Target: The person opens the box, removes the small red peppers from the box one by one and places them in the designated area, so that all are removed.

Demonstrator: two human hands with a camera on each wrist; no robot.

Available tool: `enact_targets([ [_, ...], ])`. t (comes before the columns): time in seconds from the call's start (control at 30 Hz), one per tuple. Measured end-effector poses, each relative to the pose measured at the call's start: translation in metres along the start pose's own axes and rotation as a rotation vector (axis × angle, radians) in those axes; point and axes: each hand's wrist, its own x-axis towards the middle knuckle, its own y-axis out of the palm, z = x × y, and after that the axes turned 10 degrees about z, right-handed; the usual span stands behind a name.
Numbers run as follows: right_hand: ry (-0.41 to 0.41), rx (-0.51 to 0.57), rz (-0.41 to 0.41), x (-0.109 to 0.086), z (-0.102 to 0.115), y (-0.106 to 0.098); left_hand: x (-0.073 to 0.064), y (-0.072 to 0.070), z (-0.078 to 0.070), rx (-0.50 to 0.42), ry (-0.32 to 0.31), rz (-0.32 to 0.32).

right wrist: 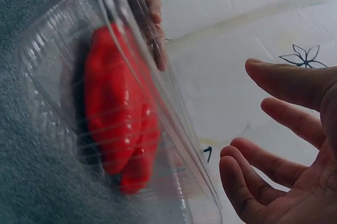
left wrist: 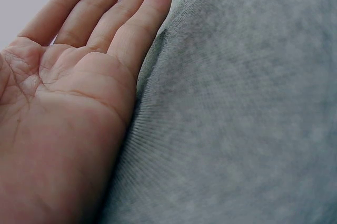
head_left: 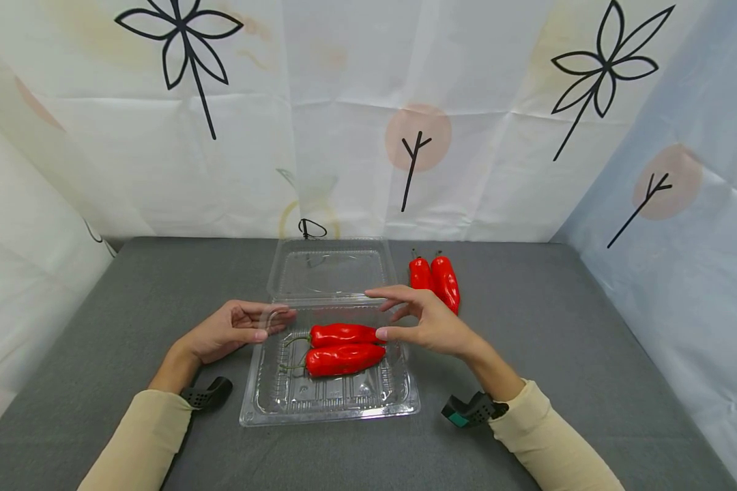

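A clear plastic clamshell box lies on the grey table with its lid laid back. Two long red peppers sit side by side in its base, stems pointing left. My left hand is at the box's left side, fingers extended along the rim close to the hinge. In the left wrist view its palm shows bare. Over the right side of the box hovers my right hand, fingers loosely bent and spread, holding nothing. The right wrist view has a gap between these fingertips and the box wall.
Two more red peppers lie on the table behind my right hand, partly covered by it. A patterned cloth hangs along the back edge and both sides of the grey table. A thin black loop shows behind the lid.
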Motion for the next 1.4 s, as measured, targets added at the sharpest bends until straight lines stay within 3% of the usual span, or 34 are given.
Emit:
enact_targets([
  [0.57,-0.024,0.019,0.096,0.007,0.002,0.029,0.0,-0.002,0.002,0.018,0.008,-0.003],
  [0.9,-0.046,-0.056,0.121,0.009,0.007,0.043,0.001,-0.001,0.0,0.017,0.005,-0.003],
  [1.4,0.044,-0.216,0.177,0.008,0.012,0.052,0.001,0.0,-0.001,0.008,-0.005,-0.008],
])
